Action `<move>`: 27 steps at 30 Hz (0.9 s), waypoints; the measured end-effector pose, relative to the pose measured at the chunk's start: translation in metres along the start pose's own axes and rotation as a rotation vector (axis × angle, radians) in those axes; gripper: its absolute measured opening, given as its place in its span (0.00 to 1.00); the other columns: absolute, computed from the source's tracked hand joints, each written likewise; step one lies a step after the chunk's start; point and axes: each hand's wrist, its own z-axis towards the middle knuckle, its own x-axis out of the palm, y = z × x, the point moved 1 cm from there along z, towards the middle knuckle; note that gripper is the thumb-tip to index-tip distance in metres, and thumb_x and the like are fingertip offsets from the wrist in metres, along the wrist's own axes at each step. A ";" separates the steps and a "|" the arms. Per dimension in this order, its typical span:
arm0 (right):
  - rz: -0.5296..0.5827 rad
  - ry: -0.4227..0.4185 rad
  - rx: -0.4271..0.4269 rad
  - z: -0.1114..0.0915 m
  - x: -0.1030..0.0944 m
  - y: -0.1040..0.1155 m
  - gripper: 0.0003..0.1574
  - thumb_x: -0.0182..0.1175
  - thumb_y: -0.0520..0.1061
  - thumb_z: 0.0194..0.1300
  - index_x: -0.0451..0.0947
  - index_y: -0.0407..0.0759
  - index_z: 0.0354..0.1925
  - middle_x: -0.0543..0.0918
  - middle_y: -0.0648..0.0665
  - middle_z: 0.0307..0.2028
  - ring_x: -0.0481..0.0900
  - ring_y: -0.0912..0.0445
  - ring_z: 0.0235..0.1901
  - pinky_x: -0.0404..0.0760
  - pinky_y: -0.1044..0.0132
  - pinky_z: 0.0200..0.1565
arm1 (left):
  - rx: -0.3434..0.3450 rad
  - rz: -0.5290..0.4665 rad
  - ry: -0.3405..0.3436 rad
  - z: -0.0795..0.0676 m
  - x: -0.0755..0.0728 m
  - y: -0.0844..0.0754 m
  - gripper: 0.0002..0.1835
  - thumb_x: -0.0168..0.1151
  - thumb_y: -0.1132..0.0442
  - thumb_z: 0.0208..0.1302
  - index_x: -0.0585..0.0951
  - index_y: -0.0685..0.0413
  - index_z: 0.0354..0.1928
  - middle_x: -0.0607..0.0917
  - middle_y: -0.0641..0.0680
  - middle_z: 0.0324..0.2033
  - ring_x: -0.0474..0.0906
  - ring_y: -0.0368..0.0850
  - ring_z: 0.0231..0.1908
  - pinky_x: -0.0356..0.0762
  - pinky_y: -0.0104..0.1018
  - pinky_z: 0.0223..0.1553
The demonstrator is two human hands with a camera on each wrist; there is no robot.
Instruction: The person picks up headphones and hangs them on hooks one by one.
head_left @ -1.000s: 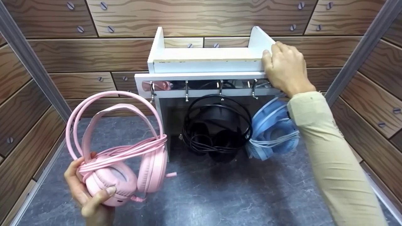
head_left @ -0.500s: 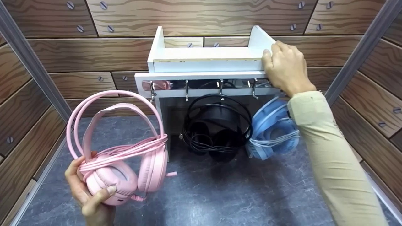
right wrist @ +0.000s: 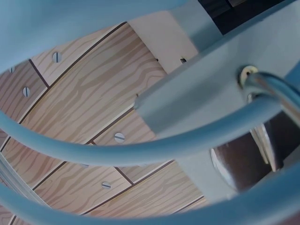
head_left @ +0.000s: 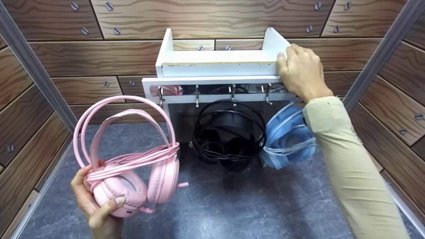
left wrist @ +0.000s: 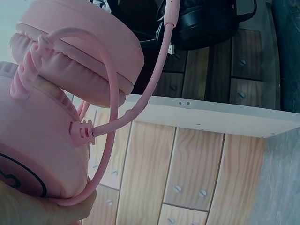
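Note:
My left hand (head_left: 99, 209) holds pink headphones (head_left: 164, 179) by one ear cup, the thumb on its cushion. Their pink cable is bundled across the ear cups, with two loops rising beside the headband. They are left of a white rack (head_left: 219, 71) with several metal hooks (head_left: 197, 96) along its front. My right hand (head_left: 302, 71) grips the rack's right side panel near the top. Under my right wrist, blue headphones (head_left: 289, 139) hang at the rack's right end; in the right wrist view their blue cable (right wrist: 187, 147) crosses close to the camera. Black headphones (head_left: 229, 132) hang at the middle.
A dark grey marbled surface (head_left: 206, 205) lies below the rack. Wood-patterned walls (head_left: 219, 18) enclose the back and both sides, with grey metal strips (head_left: 382, 49) in the corners. In the left wrist view, the rack's white side panel (left wrist: 211, 115) stands past the pink headphones.
My left hand and the pink headphones have shifted slightly to the right. The right hand stays on the rack, and the black and blue headphones hang as before.

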 end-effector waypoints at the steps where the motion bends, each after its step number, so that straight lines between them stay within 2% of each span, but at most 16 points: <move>1: 0.001 -0.001 -0.001 0.000 0.000 0.000 0.39 0.32 0.53 0.79 0.70 0.21 0.60 0.68 0.23 0.67 0.65 0.27 0.66 0.60 0.39 0.68 | 0.001 0.001 0.002 0.000 0.000 0.000 0.46 0.46 0.82 0.27 0.69 0.63 0.63 0.71 0.70 0.59 0.73 0.57 0.53 0.77 0.39 0.51; 14: 0.001 -0.016 -0.010 0.000 0.000 0.000 0.37 0.33 0.52 0.79 0.71 0.21 0.58 0.70 0.23 0.65 0.66 0.28 0.65 0.62 0.40 0.67 | 0.024 0.006 0.019 0.000 -0.002 0.004 0.46 0.45 0.81 0.27 0.69 0.64 0.63 0.71 0.70 0.59 0.74 0.57 0.52 0.77 0.39 0.50; 27: -0.001 0.006 -0.002 0.000 0.000 0.000 0.39 0.31 0.53 0.79 0.69 0.20 0.62 0.68 0.23 0.67 0.65 0.27 0.66 0.60 0.39 0.68 | -0.012 0.039 -0.003 -0.001 0.002 0.004 0.45 0.47 0.82 0.27 0.70 0.62 0.62 0.72 0.69 0.58 0.74 0.55 0.52 0.77 0.38 0.50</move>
